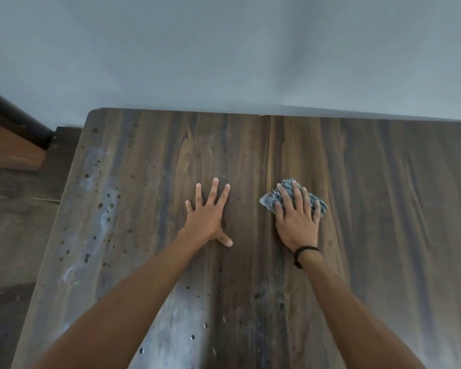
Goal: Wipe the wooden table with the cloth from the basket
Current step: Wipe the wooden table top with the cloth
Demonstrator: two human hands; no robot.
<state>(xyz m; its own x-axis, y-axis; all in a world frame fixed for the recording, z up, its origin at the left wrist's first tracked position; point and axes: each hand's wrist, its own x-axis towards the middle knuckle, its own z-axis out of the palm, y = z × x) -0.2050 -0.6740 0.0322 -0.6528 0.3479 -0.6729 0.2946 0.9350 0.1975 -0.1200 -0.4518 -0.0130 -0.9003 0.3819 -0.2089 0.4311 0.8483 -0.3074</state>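
1. Head view, step in hand. The right hand point(297, 219) lies flat on a folded, grey-patterned cloth point(270, 201), fingers straight and spread, pressing it against the wooden tabletop point(370, 195) just right of centre. It pushes down on the cloth and does not pinch it.
2. Head view, support. The left hand point(206, 215) rests palm-down on bare wood just beside the cloth, fingers splayed and holding nothing. It appears to act as a brace.
3. Head view, technique (a judgement from the layout). Wiping seems under way, with much of the surface still to cover.
   - Keep the palm weight over the whole cloth so that its corners do not roll under.
   - Stroke along the grain in overlapping passes.
   - Lift the bracing hand out of the lane before the cloth reaches it.
4. Head view, surface. Dark spots point(101, 206) and pale, chalky smears point(104, 182) are scattered over the left strip and the near middle. The right half looks more even. The spotted strip probably needs firmer, repeated passes.
5. Head view, room. The tabletop's far edge meets a plain grey wall point(224, 49). Dark wood flooring point(16, 209) shows at the left. A black wristband point(305, 250) circles the right wrist. The basket is not in view.
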